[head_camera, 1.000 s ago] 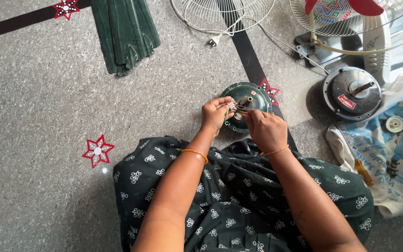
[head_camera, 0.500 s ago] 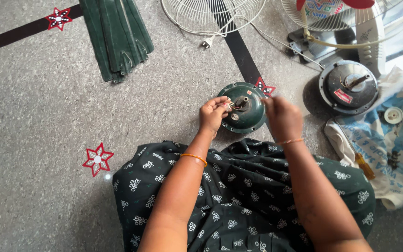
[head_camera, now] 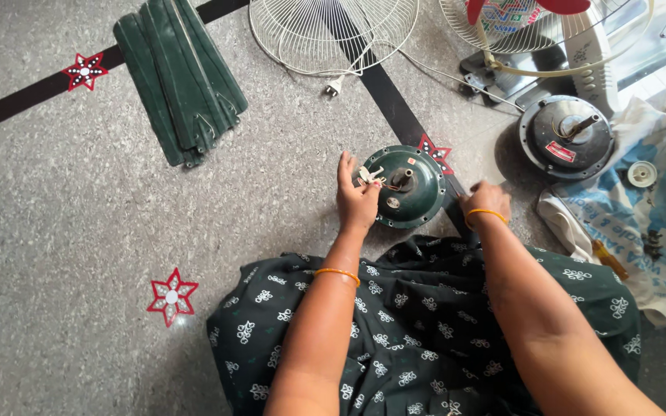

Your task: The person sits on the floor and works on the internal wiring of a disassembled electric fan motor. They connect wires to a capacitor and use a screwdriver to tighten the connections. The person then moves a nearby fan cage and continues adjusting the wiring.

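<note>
Sitting: I am on the speckled grey stone floor (head_camera: 63,231), dark patterned cloth over my lap, everything laid out ahead of my knees.
Sack: crumpled white and blue woven sack (head_camera: 641,223) at my far right, a small white disc lying on it.
Guard: white wire fan guard (head_camera: 333,31) at the top, its white plug just below on the floor.
Blades: stack of dark green metal fan blades (head_camera: 179,77), well apart to my upper left.
Second motor: round dark grey motor with a red label (head_camera: 568,139), up and to the right, beside the sack.
Motor: round dark green metal fan motor housing (head_camera: 406,185) lies flat straight ahead, between my two hands, its short shaft pointing up at me.
Left hand (head_camera: 356,200): touching the housing's left rim, the nearer hand; fingers together, pinched on the thin white and red wires (head_camera: 371,179) that sprout near the shaft.
Right hand (head_camera: 486,202): on the floor just right of the housing, not touching it; fingers curled under, so I cannot tell whether they grip anything.
</note>
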